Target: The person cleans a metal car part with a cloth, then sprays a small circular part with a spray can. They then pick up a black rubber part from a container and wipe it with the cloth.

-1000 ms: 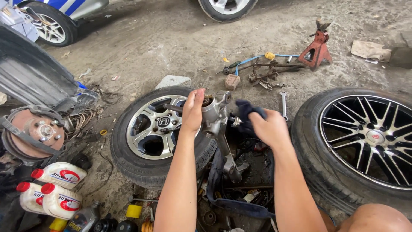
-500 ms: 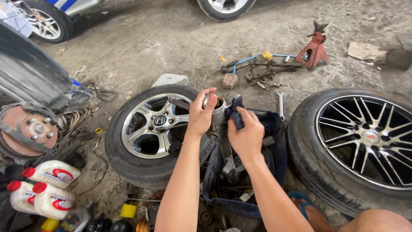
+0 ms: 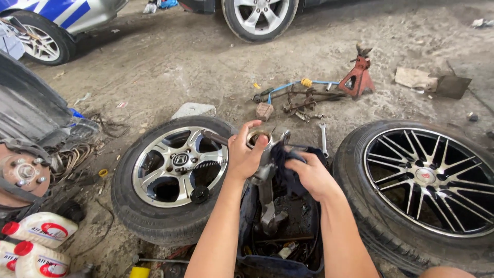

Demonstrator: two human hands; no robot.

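Note:
My left hand [image 3: 245, 156] grips the ring-shaped top end of a grey metal car part [image 3: 266, 177] that stands upright between two wheels. My right hand [image 3: 310, 175] holds a dark blue rag [image 3: 285, 166] pressed against the side of that part. The part's lower end rests in a dark blue tool bag [image 3: 280, 257] on the ground. A silver-spoked wheel [image 3: 172, 175] lies flat on my left and a black-spoked wheel [image 3: 424, 190] lies flat on my right.
A red jack stand [image 3: 358, 76], a blue-handled tool and loose metal parts [image 3: 298, 100] lie on the dirt ahead, a wrench [image 3: 323, 138] nearer. White oil bottles [image 3: 36, 242] sit at bottom left beside a bare brake hub [image 3: 20, 175]. Parked cars' wheels [image 3: 257, 18] stand at the back.
Both hands have come together on the metal part. My right hand brought the rag in from the right onto the part, and my left hand's fingers closed around its ring end.

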